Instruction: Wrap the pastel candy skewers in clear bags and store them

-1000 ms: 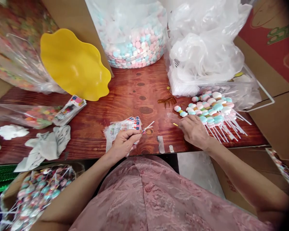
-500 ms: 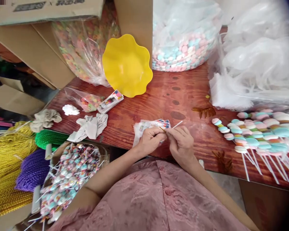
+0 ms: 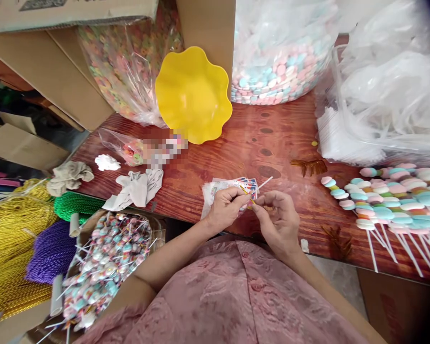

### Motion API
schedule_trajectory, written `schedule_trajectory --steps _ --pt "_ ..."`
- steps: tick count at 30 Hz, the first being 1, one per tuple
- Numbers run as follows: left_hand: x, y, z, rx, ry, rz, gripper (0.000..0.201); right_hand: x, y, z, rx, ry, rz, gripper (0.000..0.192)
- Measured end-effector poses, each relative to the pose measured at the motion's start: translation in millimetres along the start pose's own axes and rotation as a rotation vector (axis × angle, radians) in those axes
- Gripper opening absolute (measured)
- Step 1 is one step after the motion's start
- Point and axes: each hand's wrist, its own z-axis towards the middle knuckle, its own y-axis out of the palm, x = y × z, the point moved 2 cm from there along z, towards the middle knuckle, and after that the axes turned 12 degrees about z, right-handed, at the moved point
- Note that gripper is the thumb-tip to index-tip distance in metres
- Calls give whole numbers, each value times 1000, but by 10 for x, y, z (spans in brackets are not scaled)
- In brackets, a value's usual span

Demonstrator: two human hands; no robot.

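My left hand [image 3: 225,208] is closed in a pinch around a candy stick, most of which its fingers hide. The white end of the stick [image 3: 265,183] juts out up and to the right beyond both hands. A thin gold twist tie [image 3: 244,190] crosses at my left fingertips. Its lower end meets the thumb and forefinger of my right hand [image 3: 277,220], which pinch it while the other fingers curl loosely. Beneath my hands lie printed clear bags [image 3: 209,190] in a fanned stack.
Marshmallow skewers [image 3: 390,200] lie at right, near gold ties [image 3: 309,166]. Behind stand a yellow scalloped bowl [image 3: 195,95], a marshmallow bag [image 3: 279,71] and a gummy bag [image 3: 125,71]. A box of wrapped candy sticks [image 3: 105,267] sits below left, beside gold cord bundles [image 3: 17,224].
My right hand has shifted slightly right, its fingers looser and farther from my left. More of the gold twist tie shows between the hands. The whole view has shifted slightly.
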Motion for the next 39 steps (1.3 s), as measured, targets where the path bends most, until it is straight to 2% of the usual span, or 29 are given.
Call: schedule_trajectory --steps 2,4,7,10,12,13,14,15,16,19,21,23,25,28,32,36,38,39 --pt "26 29 1 -2 30 32 31 37 -5 -34 8 166 133 12" --pt "64 67 8 -3 103 89 29 77 -19 -23 -9 329 322 15" --pt "131 116 33 2 231 203 27 143 -89 71 -26 491 584 16" --pt "181 139 67 -54 289 290 29 212 -175 185 -205 631 644 22" --pt "201 137 85 -164 256 298 34 232 -242 238 -316 682 615 25" --pt "205 131 89 -241 198 284 35 225 -279 253 -354 684 587 25" --pt "206 122 90 -324 106 262 35 199 -318 264 -388 638 529 24" --pt "204 108 87 -401 -10 232 33 151 -356 271 -430 525 438 21" --pt "201 92 80 -472 -140 198 30 78 -389 271 -487 343 308 17" --pt "193 55 54 -705 -449 93 23 -219 -448 208 -613 -448 -144 18" --pt "182 48 48 -875 -527 11 21 -375 -463 153 -618 -844 -276 23" --pt "153 47 44 -1018 -556 -32 18 -463 -460 130 -645 -1063 -280 21" --pt "118 51 29 -1123 -570 -8 15 -482 -438 130 -725 -1138 -242 21" --pt "100 72 -8 -1205 -551 79 14 -418 -395 136 -821 -1076 -204 24" --pt "167 39 70 -1154 -439 141 20 -335 -376 122 -793 -952 -261 24" --pt "374 -219 307 -1260 -210 464 20 -437 -382 106 -714 -1006 -388 15" --pt "590 -359 371 -1181 -92 648 20 -487 -358 125 -692 -1015 -482 16" --pt "731 -394 359 -1072 2 731 20 -489 -338 150 -694 -1006 -533 18"
